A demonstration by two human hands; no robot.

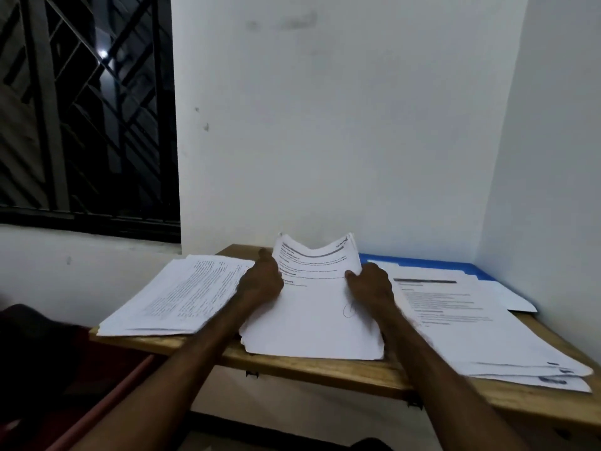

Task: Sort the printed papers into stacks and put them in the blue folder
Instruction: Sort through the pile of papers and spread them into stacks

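- A person sits at a wooden table (pixel 325 369) set against a white wall, with a dark barred window (pixel 87 109) to the left.
- Three piles of printed paper lie side by side: a left stack (pixel 175 294), a middle stack (pixel 312 320) and a right stack (pixel 471 323).
- The left hand (pixel 261 284) grasps the middle stack's left edge, and the right hand (pixel 370 284) grasps its right edge, thumb on top. Squeezed between them, the far end of the pile bows upward.
- The blue folder (pixel 422 262) lies at the far right of the table, mostly covered by the right stack, with only a blue strip showing.
- Risk: the bowed pile is held only at its edges, so loose sheets could probably slip out and fan across the table.
- Risk: the left and right stacks both overhang the table's near edge. A forearm brushing either one might push pages to the floor.
- Risk: freeing the folder from beneath the right stack could scatter that pile's order.
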